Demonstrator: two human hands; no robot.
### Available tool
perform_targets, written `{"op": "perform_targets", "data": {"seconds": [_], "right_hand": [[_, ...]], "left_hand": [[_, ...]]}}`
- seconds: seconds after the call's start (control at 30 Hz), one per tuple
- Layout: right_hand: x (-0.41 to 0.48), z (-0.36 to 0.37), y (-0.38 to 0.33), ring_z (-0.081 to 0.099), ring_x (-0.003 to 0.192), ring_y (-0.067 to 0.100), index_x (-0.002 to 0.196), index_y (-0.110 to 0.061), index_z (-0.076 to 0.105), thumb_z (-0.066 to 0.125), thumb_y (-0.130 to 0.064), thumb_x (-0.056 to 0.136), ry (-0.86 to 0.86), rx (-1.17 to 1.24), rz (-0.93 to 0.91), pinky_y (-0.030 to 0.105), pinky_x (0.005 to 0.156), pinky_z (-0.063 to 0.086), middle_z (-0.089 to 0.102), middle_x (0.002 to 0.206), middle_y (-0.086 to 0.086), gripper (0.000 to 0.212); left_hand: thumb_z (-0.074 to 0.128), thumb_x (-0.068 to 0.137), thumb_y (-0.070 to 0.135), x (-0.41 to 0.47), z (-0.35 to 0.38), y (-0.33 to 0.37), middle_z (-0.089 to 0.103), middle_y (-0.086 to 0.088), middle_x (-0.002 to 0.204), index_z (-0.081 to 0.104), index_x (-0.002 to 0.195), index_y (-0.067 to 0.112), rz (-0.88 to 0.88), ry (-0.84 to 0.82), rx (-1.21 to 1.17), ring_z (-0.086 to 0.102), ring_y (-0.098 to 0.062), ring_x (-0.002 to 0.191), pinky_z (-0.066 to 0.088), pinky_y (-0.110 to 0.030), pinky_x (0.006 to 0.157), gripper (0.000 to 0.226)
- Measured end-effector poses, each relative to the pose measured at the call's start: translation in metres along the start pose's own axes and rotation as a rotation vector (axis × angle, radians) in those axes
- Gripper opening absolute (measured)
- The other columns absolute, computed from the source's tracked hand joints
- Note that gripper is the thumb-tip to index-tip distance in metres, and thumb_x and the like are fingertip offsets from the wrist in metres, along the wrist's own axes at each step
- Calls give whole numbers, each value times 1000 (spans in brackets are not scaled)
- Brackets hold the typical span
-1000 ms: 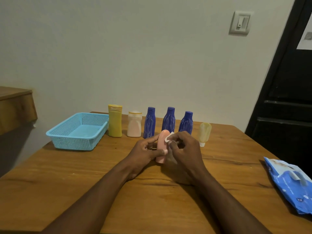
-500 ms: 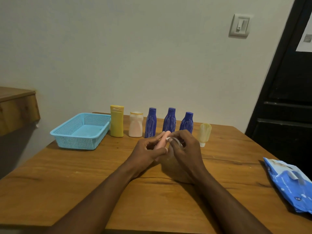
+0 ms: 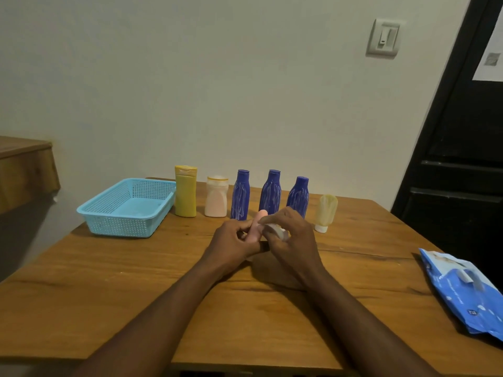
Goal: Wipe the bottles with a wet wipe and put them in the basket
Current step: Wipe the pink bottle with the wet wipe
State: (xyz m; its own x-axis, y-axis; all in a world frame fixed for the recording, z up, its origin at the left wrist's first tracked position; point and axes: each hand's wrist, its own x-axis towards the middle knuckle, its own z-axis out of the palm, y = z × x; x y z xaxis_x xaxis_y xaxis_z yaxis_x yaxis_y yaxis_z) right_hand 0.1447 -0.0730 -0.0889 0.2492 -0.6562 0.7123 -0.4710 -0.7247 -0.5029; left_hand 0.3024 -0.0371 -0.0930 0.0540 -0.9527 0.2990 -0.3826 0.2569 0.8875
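My left hand (image 3: 233,242) grips a small pink bottle (image 3: 257,223) at mid-table, tilted away from me with most of it hidden by my fingers. My right hand (image 3: 292,238) holds a white wet wipe (image 3: 277,231) against the bottle's right side. Behind my hands stands a row: a yellow bottle (image 3: 186,191), a pale pink-white bottle (image 3: 216,196), three blue bottles (image 3: 240,195) (image 3: 270,192) (image 3: 298,196), and a cream tube (image 3: 325,212) standing on its cap. The light blue basket (image 3: 119,223) sits at the back left with nothing in it.
A blue wet-wipe pack (image 3: 466,289) lies at the table's right edge. The wooden table (image 3: 109,281) butts against the wall behind the bottles. A wooden ledge (image 3: 25,170) is at far left, a dark door (image 3: 460,159) at right.
The pink bottle has tipped from nearly upright to leaning away, and my right hand with the wipe has shifted along it toward its lower part. The view moved slightly.
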Motion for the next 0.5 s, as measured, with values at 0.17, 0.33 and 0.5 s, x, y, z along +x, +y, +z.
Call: {"op": "perform_targets", "data": {"seconds": [0.17,0.33,0.5], "right_hand": [[3,-5,-2,57,96,5,103,-21,73,71,-18,92,140,53,116,14,77,43,63,102,-3,11],[1,-2,-2,55,97,3,105,-22,74,71,-25,92,52,30,107,16,76,45,59,103,-5,13],[-4,-2,-9,52,100,3,111,-25,76,66,-25,94,-220,31,65,17,81,48,55,106,-7,20]], "left_hand": [[89,73,36,2,5,-5,60,8,122,58,141,23,41,15,91,57,-9,109,55,-29,86,76],[88,73,38,4,4,-7,59,5,125,56,143,22,46,86,157,57,-12,111,58,-31,87,78],[78,86,23,4,2,-9,57,-1,132,53,147,19,36,164,164,56,-15,115,56,-34,93,65]]}}
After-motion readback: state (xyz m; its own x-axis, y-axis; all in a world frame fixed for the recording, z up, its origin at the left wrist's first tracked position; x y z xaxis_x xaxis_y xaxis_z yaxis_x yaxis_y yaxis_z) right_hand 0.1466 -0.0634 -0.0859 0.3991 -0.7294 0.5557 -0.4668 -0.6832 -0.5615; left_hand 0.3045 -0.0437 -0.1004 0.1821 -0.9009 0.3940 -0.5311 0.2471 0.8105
